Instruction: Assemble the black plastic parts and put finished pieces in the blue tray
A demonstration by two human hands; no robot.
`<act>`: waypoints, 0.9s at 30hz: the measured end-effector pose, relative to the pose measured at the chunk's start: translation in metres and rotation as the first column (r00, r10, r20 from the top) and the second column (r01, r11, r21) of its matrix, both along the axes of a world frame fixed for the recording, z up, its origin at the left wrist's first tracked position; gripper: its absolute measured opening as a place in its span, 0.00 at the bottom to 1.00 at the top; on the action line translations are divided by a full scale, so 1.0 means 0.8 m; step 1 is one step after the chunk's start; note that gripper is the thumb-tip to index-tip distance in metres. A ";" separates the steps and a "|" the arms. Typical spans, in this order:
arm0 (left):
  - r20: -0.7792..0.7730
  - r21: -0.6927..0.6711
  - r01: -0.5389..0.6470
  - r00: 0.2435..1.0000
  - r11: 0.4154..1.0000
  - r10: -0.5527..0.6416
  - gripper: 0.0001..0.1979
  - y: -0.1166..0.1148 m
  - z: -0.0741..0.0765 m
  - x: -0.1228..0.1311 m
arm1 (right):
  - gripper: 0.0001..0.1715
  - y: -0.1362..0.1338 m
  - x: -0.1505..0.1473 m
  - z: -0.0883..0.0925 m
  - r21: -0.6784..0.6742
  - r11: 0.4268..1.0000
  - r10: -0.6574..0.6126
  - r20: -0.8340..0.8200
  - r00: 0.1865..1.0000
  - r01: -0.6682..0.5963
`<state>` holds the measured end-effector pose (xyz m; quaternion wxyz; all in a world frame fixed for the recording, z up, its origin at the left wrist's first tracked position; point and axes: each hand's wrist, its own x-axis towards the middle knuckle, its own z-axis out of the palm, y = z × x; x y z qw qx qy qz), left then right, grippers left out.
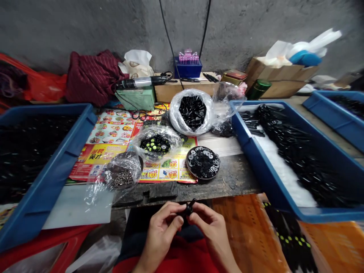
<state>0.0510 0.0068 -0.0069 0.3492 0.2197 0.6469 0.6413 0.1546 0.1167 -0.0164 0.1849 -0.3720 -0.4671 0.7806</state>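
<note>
Between both hands, just in front of the table edge, is a small black part with a short stem that sticks up to the right. My left hand pinches it from the left with thumb and forefinger. From the right, my right hand grips the same part with its fingertips. The fingers cover much of it, so its exact kind is unclear. Closest on the table are a round dish of flat black discs, a plastic bag of small metal screws and a bag of black and yellow-green round pieces.
A bag of black parts stands behind the discs. Blue bins full of black pieces flank me, one at left and one at right. An electric screwdriver lies on a green box. Cables hang down the wall.
</note>
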 end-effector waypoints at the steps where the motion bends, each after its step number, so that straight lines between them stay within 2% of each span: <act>1: 0.003 0.001 0.001 1.000 1.000 -0.001 0.08 0.000 0.000 0.001 | 0.14 -0.001 0.000 0.000 0.006 1.000 -0.021 0.001 1.000 0.021; 4: 0.022 0.006 -0.003 1.000 1.000 0.003 0.07 0.000 -0.002 0.003 | 0.13 -0.003 0.000 0.002 0.047 0.995 -0.087 0.010 0.996 0.086; 8: 0.056 -0.002 -0.021 0.998 1.000 0.021 0.08 0.001 -0.004 0.007 | 0.11 -0.004 -0.001 0.004 0.178 0.979 -0.105 0.024 0.994 0.099; 11: 0.074 0.005 -0.035 0.997 0.999 0.034 0.09 0.001 -0.005 0.010 | 0.11 -0.003 -0.002 0.004 0.213 0.974 -0.093 0.047 0.995 0.081; 17: 0.081 0.011 -0.022 0.997 1.000 0.021 0.10 -0.001 -0.006 0.013 | 0.20 -0.003 0.001 0.006 0.206 0.978 0.011 0.064 0.998 -0.024; 21: 0.051 0.002 0.004 0.999 1.000 -0.004 0.09 -0.001 -0.006 0.014 | 0.29 -0.004 0.003 0.005 0.142 0.989 0.043 0.065 0.997 -0.052; 27: 0.022 -0.001 0.000 1.000 1.000 0.000 0.09 0.000 -0.005 0.011 | 0.21 0.001 0.000 -0.001 0.016 1.000 0.004 -0.015 1.000 -0.004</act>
